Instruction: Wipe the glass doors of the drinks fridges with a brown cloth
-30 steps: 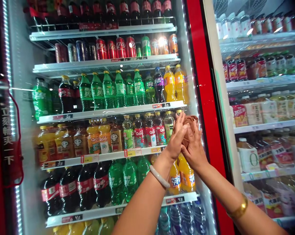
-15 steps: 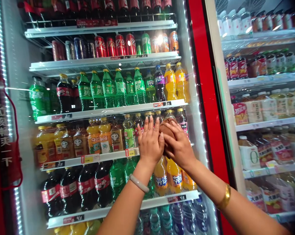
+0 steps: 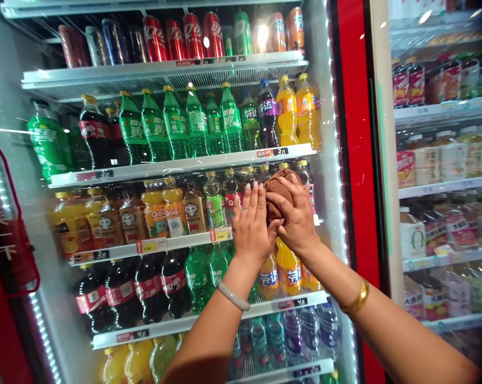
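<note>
My left hand lies flat, fingers straight and close together, palm toward the glass front of a drinks cooler. Just right of it, my right hand curls its fingers over a bunched brown cloth, held up at the glass. The thumbs of both hands almost meet below the cloth. Behind them, partly covered, stand small juice bottles and orange soda bottles. The left wrist wears a pale bangle, the right a gold bracelet.
Cooler shelves hold green soda bottles, cola bottles, red cans and clear bottles. A red frame edges the cooler on the right. Beyond it, another shelf unit carries bottles and cartons.
The view has shifted, so the upper shelves sit higher in the picture. More of the brown cloth shows above my right fingers. My left hand stays flat beside it.
</note>
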